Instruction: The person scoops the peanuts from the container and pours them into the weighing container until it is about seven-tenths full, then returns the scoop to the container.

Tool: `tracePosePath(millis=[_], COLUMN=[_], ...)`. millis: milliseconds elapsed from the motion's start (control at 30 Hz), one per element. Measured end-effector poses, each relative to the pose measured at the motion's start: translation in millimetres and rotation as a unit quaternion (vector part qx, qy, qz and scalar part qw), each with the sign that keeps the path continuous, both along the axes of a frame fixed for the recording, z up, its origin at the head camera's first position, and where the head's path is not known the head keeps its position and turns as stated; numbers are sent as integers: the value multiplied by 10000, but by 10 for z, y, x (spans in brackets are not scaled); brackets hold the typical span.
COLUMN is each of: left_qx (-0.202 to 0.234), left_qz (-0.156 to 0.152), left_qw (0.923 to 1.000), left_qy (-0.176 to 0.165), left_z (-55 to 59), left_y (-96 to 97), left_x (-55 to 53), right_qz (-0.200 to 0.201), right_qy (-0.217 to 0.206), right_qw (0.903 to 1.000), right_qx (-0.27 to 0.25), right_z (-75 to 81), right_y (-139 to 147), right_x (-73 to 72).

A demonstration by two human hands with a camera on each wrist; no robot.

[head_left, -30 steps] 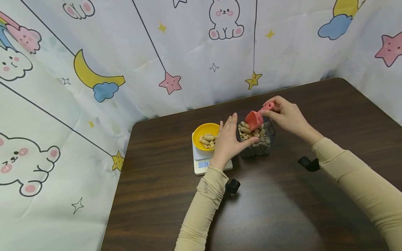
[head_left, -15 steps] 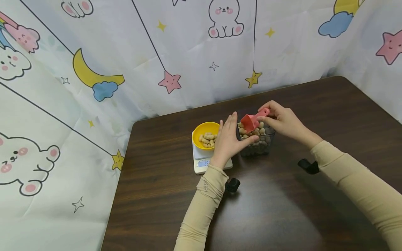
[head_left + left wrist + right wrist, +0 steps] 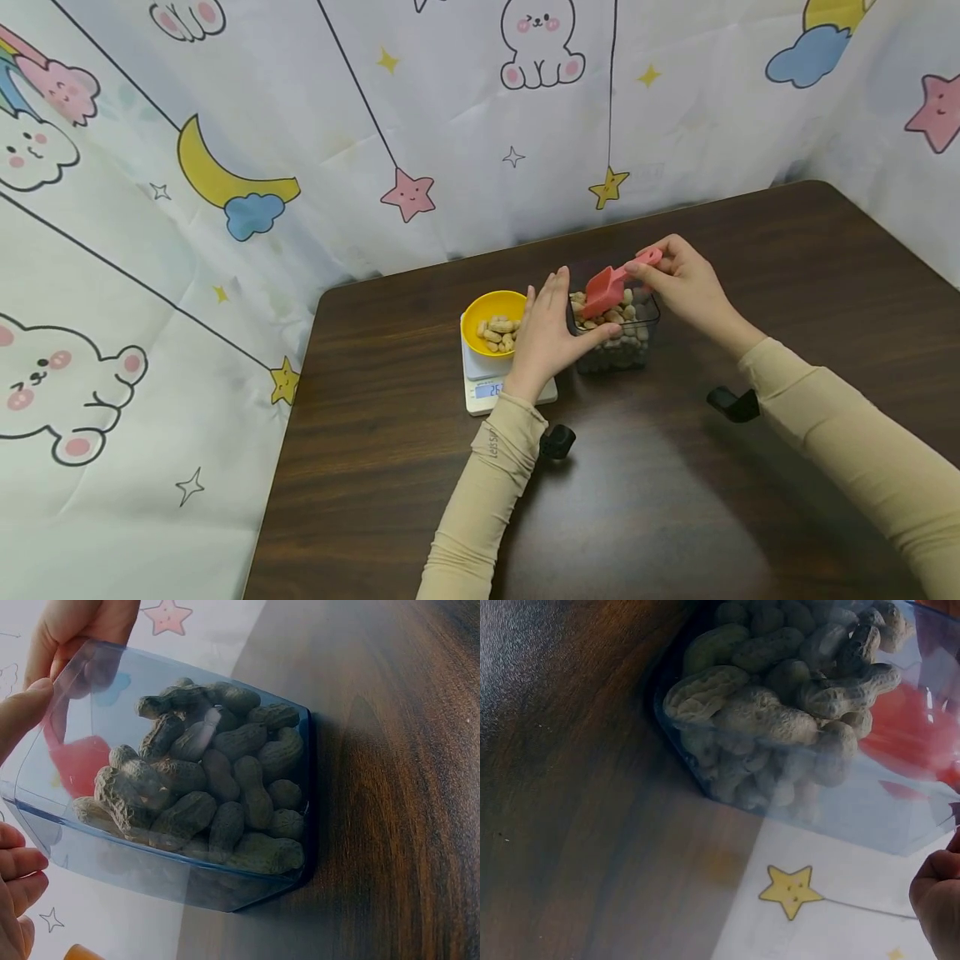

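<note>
My right hand pinches the handle of a pink-red scoop, its bowl tilted among the peanuts inside a clear plastic container. My left hand rests against the container's near left corner, fingers straight along the left wall and thumb across the front. Through the transparent wall, the left wrist view shows the scoop beside the heaped peanuts. What the scoop's bowl holds is hidden. In the right wrist view only part of the right hand shows, near the container's rim.
Left of the container, a yellow bowl with several peanuts sits on a white kitchen scale, partly behind the left hand. Its display reads about 26, partly covered. A dark wooden table carries everything, with a patterned curtain behind.
The scoop dipped left into the peanuts, then shifted slightly back to the right with my right hand, its handle still raised. My left hand stays at the container's corner.
</note>
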State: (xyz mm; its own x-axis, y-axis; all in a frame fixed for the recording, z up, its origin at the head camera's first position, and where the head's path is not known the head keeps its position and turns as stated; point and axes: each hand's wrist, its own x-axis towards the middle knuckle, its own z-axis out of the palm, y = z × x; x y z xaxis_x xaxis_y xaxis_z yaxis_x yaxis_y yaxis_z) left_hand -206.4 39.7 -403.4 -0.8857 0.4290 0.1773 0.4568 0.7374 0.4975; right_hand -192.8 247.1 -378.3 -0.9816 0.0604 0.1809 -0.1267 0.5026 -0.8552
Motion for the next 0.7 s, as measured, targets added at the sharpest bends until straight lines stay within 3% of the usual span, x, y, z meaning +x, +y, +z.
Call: tracePosePath(millis=[167, 500, 700], left_qx=[68, -24, 29], left_qz=[16, 4, 11], left_qw=[10000, 10000, 10000], left_qy=[-16, 43, 26], left_z=[-5, -4, -2], left_y=[-4, 1, 1], left_x=[3, 7, 5], right_qz=[41, 707, 473], right_qy=[-119, 573, 205], right_qw=[9999, 9945, 9984], right_qx=[-81, 523, 218], right_z=[-4, -39, -11], right_y=[34, 8, -19], right_x=[5, 32, 32])
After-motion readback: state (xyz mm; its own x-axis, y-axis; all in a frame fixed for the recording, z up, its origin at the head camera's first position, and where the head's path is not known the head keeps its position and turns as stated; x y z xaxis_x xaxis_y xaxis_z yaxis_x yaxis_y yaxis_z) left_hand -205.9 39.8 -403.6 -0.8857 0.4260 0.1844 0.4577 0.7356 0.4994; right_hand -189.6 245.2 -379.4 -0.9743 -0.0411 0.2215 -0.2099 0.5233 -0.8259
